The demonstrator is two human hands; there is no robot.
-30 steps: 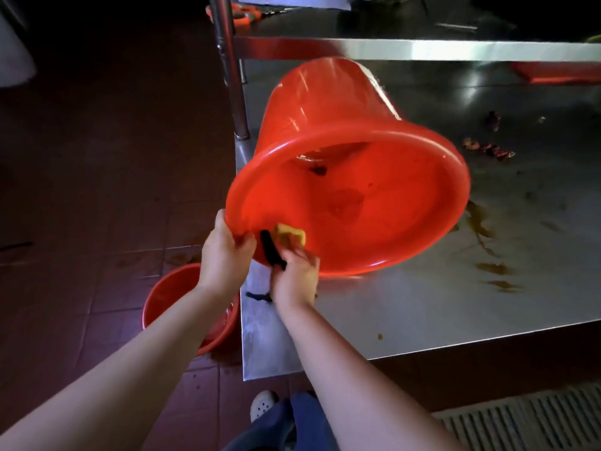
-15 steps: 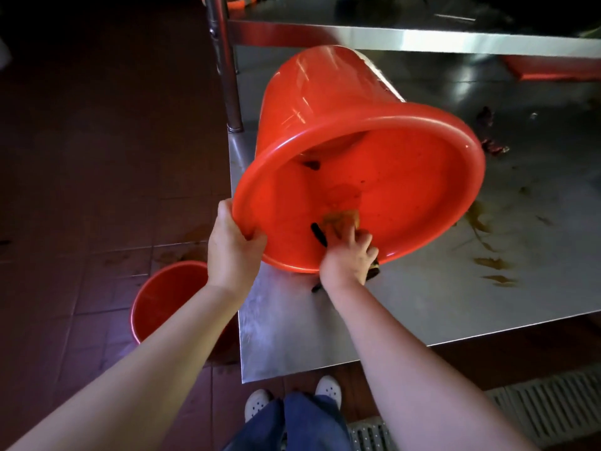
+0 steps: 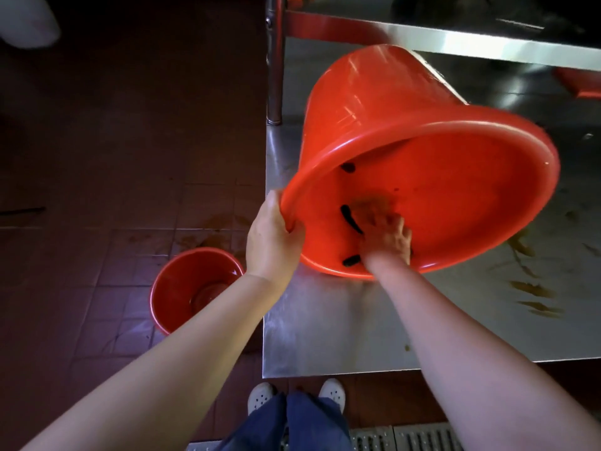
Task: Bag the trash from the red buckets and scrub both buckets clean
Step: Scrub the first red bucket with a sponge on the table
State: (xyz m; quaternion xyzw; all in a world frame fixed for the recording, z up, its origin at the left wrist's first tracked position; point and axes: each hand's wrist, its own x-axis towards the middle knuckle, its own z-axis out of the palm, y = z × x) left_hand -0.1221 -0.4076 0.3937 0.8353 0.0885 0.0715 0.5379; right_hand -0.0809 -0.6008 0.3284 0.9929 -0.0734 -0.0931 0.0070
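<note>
In the head view, a large red bucket (image 3: 390, 102) is seen in the middle and right of the frame, tipped on its side over a steel table (image 3: 341, 330), with its mouth turned to the camera and its lower rim close to the table top; whether it touches the metal cannot be told. The left edge of the rim is grasped by the left hand (image 3: 271, 242), with the thumb on the outside and the fingers hooked inside. The right hand (image 3: 387, 237) is put inside the bucket, low on the inner wall, and its fingers are curled over a yellowish sponge (image 3: 367, 206) that is pressed against the plastic; this part is blurred. Some dark marks (image 3: 349, 218) are seen on the wall just beside the sponge, and what they are cannot be told. Brown stains (image 3: 530, 288) are spread on the table at the right of the frame. A second red bucket (image 3: 182, 288) is placed upright on the dark tiled floor (image 3: 97, 157) at the lower left, just beside the table corner and partly covered by the left forearm. A metal post (image 3: 274, 60) is seen at the top centre, at the table's far corner. White shoes (image 3: 260, 393) are seen at the bottom edge, near a floor grate (image 3: 422, 436).
</note>
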